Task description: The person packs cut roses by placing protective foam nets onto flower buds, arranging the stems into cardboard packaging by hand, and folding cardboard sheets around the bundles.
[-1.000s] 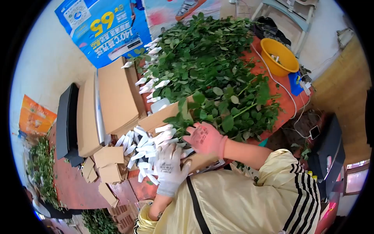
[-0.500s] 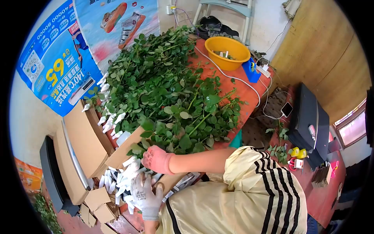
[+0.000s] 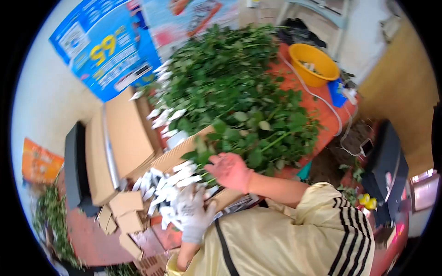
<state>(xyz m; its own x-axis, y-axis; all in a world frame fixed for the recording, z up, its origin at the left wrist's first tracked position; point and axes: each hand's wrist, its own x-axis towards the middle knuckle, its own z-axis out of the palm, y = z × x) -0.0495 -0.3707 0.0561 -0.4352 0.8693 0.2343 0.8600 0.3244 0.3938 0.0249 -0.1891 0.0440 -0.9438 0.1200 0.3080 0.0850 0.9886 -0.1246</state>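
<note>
My left hand [image 3: 192, 210], in a whitish glove, rests with fingers apart on a pile of narrow white sleeve-like pieces [image 3: 161, 188]. To its right, my right hand [image 3: 229, 171] wears a pink glove. Its fingers are curled at the edge of the leaves, next to the white pile; what they hold, if anything, is hidden and blurred. Beyond both hands lies a large heap of leafy green stems [image 3: 230, 87]. White wrapped ends [image 3: 161, 118] stick out along its left side. A long cardboard strip [image 3: 184, 149] runs between the heap and the white pile.
A yellow basin [image 3: 314, 64] with small bits inside stands at the far right of the red table [image 3: 287, 69], beside a blue tape dispenser [image 3: 337, 92]. A white cable [image 3: 317, 96] crosses there. Cardboard sheets [image 3: 126, 133] stand at left; a phone [image 3: 367, 146] lies at right.
The view has shifted, so the scene sits further right and higher at its left side. My pink-gloved hand has turned slightly, its fingers less tightly bunched. My left hand stays on the white pieces.
</note>
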